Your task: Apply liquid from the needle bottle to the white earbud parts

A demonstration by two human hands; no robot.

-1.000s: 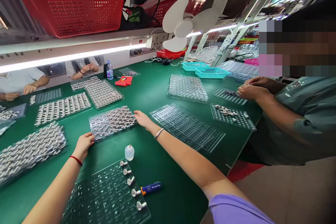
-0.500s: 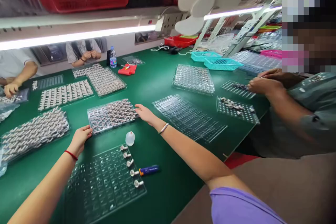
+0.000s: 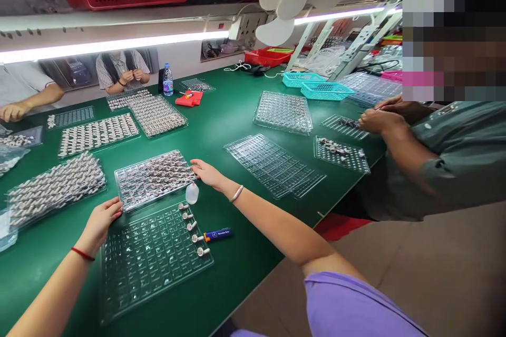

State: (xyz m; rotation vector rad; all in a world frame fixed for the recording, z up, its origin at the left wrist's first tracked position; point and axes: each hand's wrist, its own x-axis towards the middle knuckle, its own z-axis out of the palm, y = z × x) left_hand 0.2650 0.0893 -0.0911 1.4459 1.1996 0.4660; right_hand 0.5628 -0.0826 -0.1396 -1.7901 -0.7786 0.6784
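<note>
A clear plastic tray full of small metal parts [image 3: 152, 179] lies on the green table [image 3: 225, 116] in front of me. My left hand [image 3: 99, 221] grips its near left corner, fingers curled on the edge. At the tray's right edge rests my right hand [image 3: 206, 172], fingers out flat against it. Just below sits a mostly empty clear tray [image 3: 150, 258] with a column of a few white parts [image 3: 192, 226] along its right side. A small clear bottle [image 3: 192, 193] stands between the two trays, and a blue lighter [image 3: 217, 234] lies to the right.
More filled trays [image 3: 97, 134] lie at left and back. Empty clear trays [image 3: 272, 163] sit to the right. A co-worker's hands [image 3: 379, 118] work over a small tray [image 3: 342, 154] at right. Other people sit across the table. Turquoise baskets [image 3: 326, 90], a water bottle [image 3: 168, 80], and a fan [image 3: 292, 0] stand at the back.
The filled tray has slid toward me and to the left with both hands on it, and now touches the mostly empty tray. The view dipped lower.
</note>
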